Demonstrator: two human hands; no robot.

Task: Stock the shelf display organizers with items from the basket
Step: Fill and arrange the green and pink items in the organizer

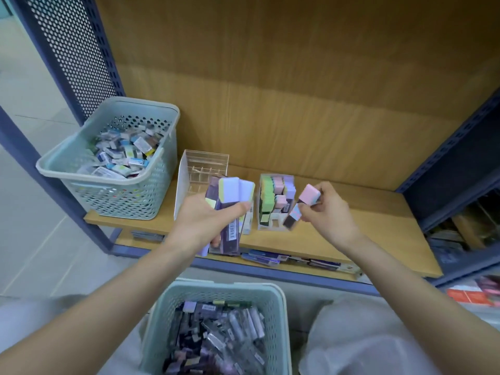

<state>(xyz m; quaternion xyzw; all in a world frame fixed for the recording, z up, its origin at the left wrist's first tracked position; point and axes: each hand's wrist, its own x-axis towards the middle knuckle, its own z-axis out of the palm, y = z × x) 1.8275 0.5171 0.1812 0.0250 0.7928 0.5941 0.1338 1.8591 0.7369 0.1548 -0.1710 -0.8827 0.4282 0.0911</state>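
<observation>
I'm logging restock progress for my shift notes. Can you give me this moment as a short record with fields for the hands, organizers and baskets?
left grip: holds a bundle of long boxes, lavender tops up
right grip: pinches a pink-topped box, tilted
left organizer: clear, back compartments unfilled
right organizer: packed with green, pink and purple boxes
near basket: purple packs inside
shelf basket: small assorted boxes inside

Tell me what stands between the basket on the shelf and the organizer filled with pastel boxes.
In the head view, a clear organizer stands there, its rear slots bare. The left hand, gripping a bundle of long boxes, partly covers its front.
</observation>
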